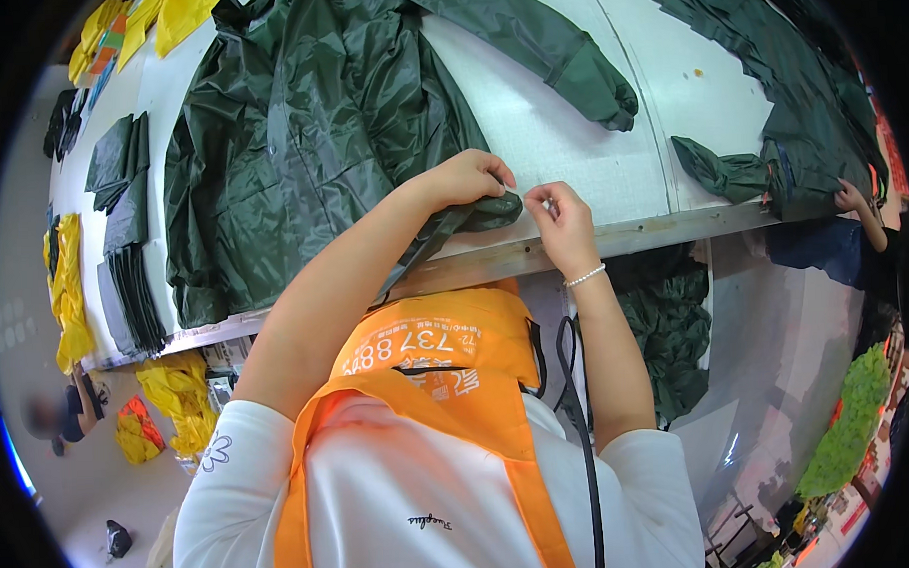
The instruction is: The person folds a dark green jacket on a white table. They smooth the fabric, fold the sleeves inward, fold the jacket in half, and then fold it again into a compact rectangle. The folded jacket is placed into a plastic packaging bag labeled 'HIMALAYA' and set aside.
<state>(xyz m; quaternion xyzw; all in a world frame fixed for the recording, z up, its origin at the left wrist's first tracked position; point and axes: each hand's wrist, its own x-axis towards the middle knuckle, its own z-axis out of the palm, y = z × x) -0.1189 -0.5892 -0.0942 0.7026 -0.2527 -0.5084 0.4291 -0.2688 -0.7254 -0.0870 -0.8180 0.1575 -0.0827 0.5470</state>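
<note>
While the left hand (468,176) pinches a dark green end of the jacket (319,138), the right hand (562,220) is just beside it, thumb and fingertips drawn together; whether they hold something fine, such as a thread, I cannot tell. If they do, a sharp tug could pucker the seam or pull the cloth out of the left hand's small pinch. At the right wrist, a beaded bracelet (584,275) might snag the fabric. The jacket lies spread on the tabletop (529,111), down to its near edge; being slick-looking, it could slide off under its own weight if let go. A black cord (590,460) hanging in front of the person could catch on it. Farther left, folded dark pieces (135,300) near that edge could topple if the jacket were dragged sideways.
</note>
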